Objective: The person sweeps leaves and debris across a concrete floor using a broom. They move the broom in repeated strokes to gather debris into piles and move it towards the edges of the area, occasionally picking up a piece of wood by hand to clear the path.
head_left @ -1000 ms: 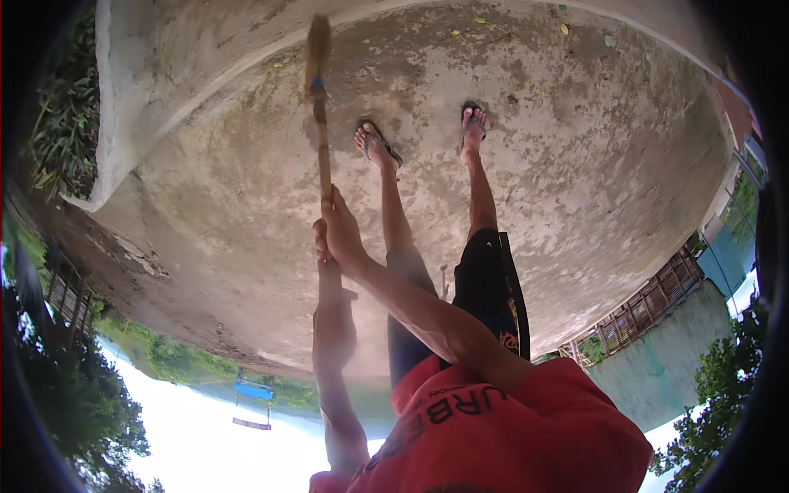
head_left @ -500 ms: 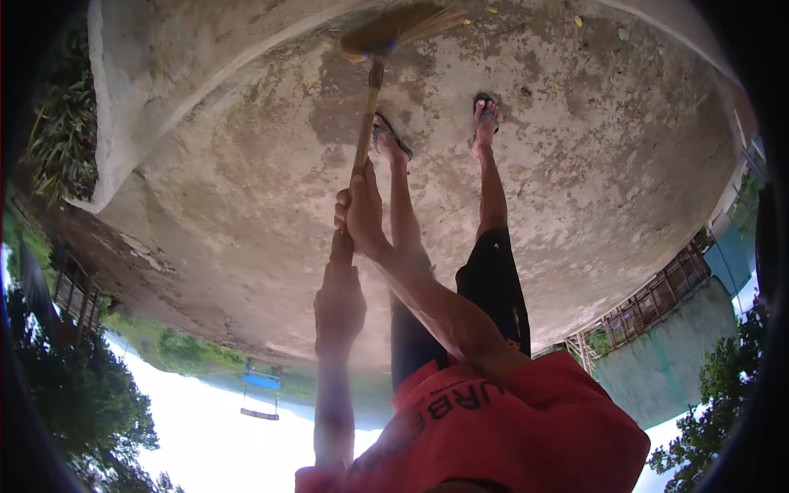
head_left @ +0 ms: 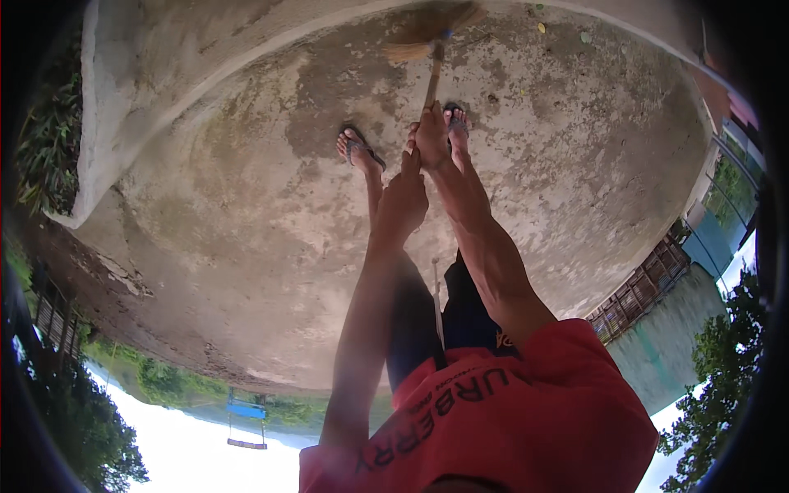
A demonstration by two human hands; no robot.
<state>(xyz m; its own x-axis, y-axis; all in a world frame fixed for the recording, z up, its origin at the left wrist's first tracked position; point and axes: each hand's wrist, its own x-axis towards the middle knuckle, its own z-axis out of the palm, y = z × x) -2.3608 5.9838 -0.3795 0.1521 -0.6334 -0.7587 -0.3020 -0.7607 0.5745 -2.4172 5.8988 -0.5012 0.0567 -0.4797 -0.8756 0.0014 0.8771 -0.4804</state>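
Presently, one broom (head_left: pixel 436 62) is gripped by the right hand (head_left: pixel 431 141) and, nearer the body, left hand (head_left: pixel 403 201), its bristles (head_left: pixel 411 49) fanned over stained concrete (head_left: pixel 246 205) beyond two sandalled feet (head_left: pixel 356 148), one leg (head_left: pixel 472 182) partly screened by the right forearm (head_left: pixel 489 259).

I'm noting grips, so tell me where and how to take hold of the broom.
Take the broom by its slim, straight handle, probably best from the person's side: it points that way, while the bristles spread at the far end. The right hand and, nearer the body, left hand hold it so.
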